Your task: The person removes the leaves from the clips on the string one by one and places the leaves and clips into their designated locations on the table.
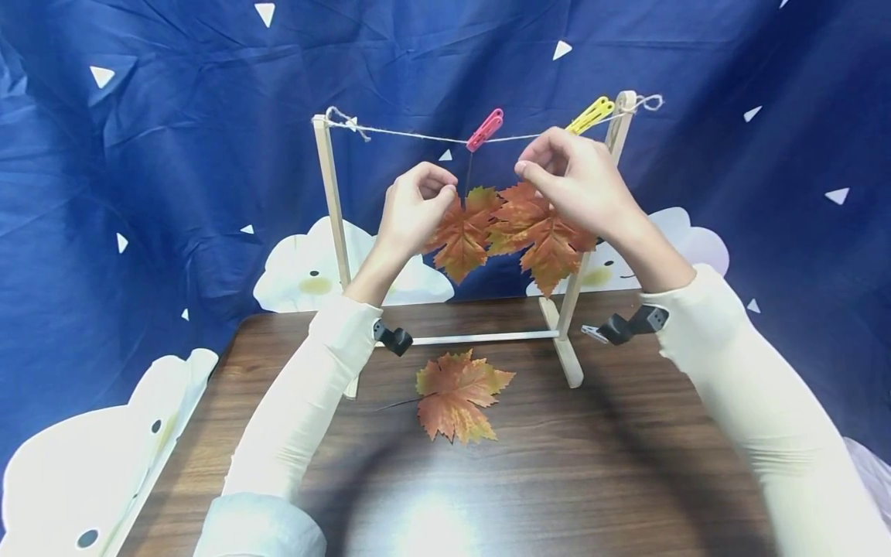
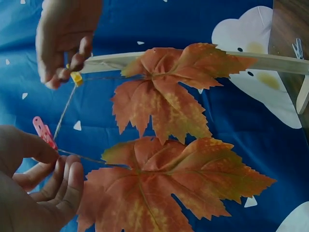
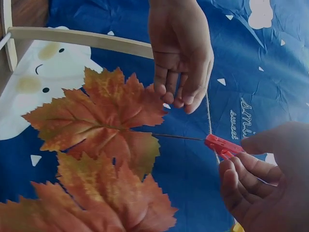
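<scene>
Two orange-red artificial maple leaves hang by their stems from a twine line. A pink clothespin [image 1: 485, 130] clips the stem of the left leaf [image 1: 462, 236]; a yellow clothespin [image 1: 590, 115] is at the right leaf [image 1: 546, 232]. My left hand [image 1: 416, 207] hovers just left of the left leaf's stem, fingers loosely bent and holding nothing. Between the two clothespins, slightly below the twine, my right hand [image 1: 574, 174] hangs with relaxed fingers and nothing in them. In the right wrist view, the pink clothespin [image 3: 223, 145] overlaps my right fingertips.
The twine is tied between two wooden posts [image 1: 332, 201] joined by a low white rod [image 1: 487, 338]. A third maple leaf [image 1: 459, 396] lies on the brown table [image 1: 592, 480]. A pale clothespin [image 1: 594, 333] lies near the right foot. Behind hangs a blue cloth [image 1: 418, 62].
</scene>
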`<state>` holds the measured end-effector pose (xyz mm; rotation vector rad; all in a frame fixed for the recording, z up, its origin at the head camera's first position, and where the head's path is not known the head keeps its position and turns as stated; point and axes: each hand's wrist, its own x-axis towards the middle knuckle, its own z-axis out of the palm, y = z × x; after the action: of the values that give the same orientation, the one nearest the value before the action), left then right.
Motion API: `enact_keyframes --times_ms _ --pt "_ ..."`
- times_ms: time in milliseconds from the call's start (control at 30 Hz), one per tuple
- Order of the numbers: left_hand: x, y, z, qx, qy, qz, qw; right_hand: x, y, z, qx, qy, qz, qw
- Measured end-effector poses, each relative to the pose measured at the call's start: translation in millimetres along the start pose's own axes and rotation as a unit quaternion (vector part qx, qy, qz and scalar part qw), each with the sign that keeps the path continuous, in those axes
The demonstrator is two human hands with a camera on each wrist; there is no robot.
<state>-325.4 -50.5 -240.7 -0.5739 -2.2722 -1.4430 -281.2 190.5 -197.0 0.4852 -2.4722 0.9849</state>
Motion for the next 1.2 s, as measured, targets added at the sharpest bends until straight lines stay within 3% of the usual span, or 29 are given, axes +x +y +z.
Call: enact_keyframes --times_ms 433,767,1000,1200 --pt "18.2 9.8 9.7 -0.019 0.009 -0.013 0.9997 38.0 -21 -6 -0.027 0.029 -0.012 0.9991" --pt "30.8 10.5 19.3 0.005 -0.006 -0.019 0.9998 64.1 -33 -6 -0.016 -0.040 0.029 0.9987" --pt "36.0 14.8 24.7 0.005 -0.006 -0.016 0.9998 74.7 -35 1 -0.033 -0.069 0.026 0.9967" --pt "39.6 16.8 27.9 0.013 0.005 -0.009 0.9999 77.6 -34 5 -0.056 -0.069 0.012 0.9960"
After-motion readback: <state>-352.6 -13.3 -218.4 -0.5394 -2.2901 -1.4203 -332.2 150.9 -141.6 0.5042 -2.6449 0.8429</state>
